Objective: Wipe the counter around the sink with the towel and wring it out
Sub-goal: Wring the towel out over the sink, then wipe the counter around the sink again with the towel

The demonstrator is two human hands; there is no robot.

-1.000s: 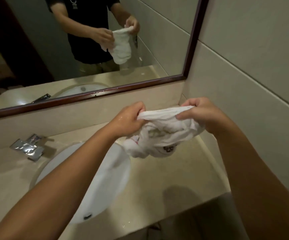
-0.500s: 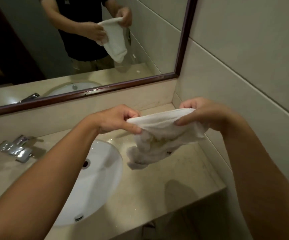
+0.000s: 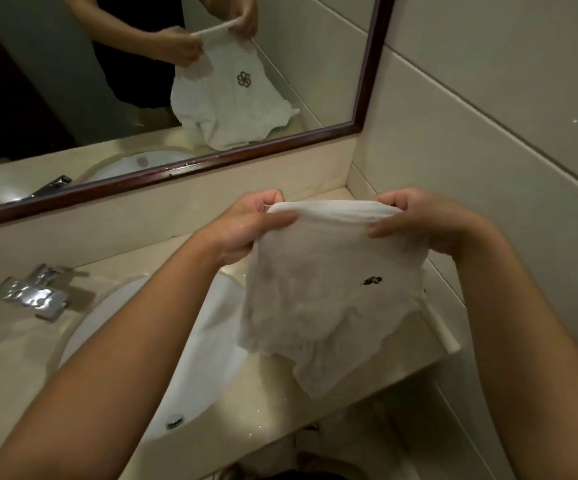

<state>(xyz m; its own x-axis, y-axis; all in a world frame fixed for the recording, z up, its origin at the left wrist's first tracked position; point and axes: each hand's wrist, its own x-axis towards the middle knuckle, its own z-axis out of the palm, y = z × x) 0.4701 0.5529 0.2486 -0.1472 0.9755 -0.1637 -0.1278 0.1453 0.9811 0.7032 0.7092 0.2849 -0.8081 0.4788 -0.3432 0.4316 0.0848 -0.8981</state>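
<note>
Head view: we now see the white towel spread open, bunched a second ago; our left hand and right hand pinch its top edge, which runs level between them; it hangs downward below them, over the counter beside the sink.

- One view only, from a camera on the person's head, looking forward and steeply down.
- It sits close above both forearms, which run up from the bottom edge.
- It faces the back corner where the table meets the tiled wall.
- The mirror fills the upper left and gives a second, reversed look from the front.
- The wide lens bends straight edges.
</note>
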